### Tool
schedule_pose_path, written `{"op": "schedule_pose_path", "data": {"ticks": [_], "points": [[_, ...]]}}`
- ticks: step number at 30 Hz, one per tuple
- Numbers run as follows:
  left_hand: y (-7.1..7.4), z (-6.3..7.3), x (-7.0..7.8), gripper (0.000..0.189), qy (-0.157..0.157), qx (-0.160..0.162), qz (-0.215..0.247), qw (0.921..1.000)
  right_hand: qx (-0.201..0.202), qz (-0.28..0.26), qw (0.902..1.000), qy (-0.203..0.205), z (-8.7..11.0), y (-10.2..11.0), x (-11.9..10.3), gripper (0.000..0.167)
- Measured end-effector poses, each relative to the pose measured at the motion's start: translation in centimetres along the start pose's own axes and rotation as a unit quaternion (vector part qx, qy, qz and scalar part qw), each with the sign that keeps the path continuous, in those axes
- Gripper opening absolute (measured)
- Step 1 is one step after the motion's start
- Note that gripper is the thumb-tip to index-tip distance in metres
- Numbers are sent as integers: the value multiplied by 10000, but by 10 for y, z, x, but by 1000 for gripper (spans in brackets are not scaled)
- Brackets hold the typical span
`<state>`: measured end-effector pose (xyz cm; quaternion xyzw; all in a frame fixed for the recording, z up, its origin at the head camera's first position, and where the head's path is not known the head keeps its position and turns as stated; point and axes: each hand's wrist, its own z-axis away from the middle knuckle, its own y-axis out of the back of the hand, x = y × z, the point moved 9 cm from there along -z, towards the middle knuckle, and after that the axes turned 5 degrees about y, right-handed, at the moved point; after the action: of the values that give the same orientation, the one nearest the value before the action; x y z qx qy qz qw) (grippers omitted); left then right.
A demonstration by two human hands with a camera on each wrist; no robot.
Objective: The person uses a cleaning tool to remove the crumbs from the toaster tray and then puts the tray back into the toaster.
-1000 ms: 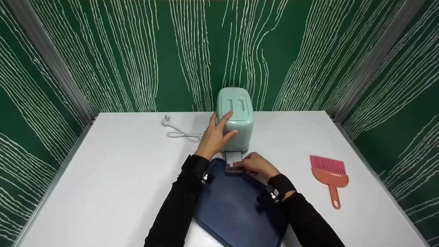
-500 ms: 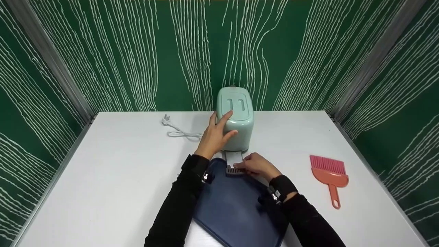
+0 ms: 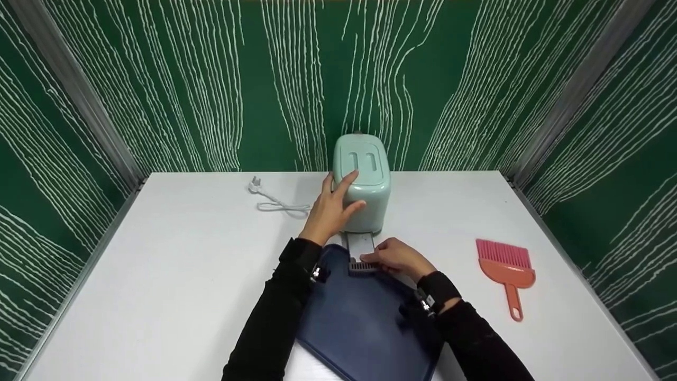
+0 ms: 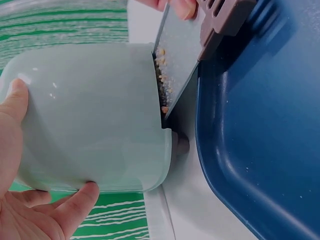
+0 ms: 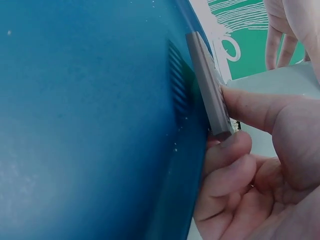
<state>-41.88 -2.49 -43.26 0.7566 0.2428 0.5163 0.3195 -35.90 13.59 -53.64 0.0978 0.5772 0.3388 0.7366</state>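
A mint-green toaster (image 3: 374, 209) stands near the back edge of the white table. My left hand (image 3: 328, 214) rests on it with spread fingers, index on the top face and thumb on the near end. From its lower front juts a flat crumb tray (image 3: 360, 243) with a ridged grey-brown edge. My right hand (image 3: 399, 256) pinches that edge between thumb and fingers. In the left wrist view, small crumbs (image 4: 163, 80) lie on the crumb tray beside the toaster's opening. A dark blue tray (image 3: 365, 323) lies below, overlapped by the crumb tray's edge.
An orange hand brush (image 3: 508, 272) with pink bristles lies at the right of the table. The toaster's white power cord (image 3: 283, 205) with its plug lies at the back left. Green patterned walls (image 3: 211, 84) enclose the table. A few crumbs (image 5: 176, 149) dot the blue tray.
The crumb tray's ridged edge has come slightly toward me and tipped a little downward in my right hand's pinch. My left hand stays in place on the toaster.
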Motion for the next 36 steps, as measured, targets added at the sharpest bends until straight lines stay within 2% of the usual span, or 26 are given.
{"op": "schedule_pose_path", "data": {"ticks": [7, 14, 20, 24, 36], "points": [[2, 2, 1, 75, 8, 12, -14, 10000, -463, -464, 9977, 144, 8, -3, -1, 45], [0, 4, 1, 76, -56, 2, 42, 10000, -784, -646, 9947, 131, 11, -5, 4, 41], [0, 3, 1, 76, -56, 19, 57, 10000, -787, -849, 9933, 73, 12, -3, 8, 39], [1, 3, 2, 75, -65, 34, 76, 9999, -773, -801, 9937, 79, 13, -2, 9, 39], [1, 2, 2, 75, -84, 23, 53, 9999, -1037, -953, 9900, -74, 16, -2, 14, 35]]}}
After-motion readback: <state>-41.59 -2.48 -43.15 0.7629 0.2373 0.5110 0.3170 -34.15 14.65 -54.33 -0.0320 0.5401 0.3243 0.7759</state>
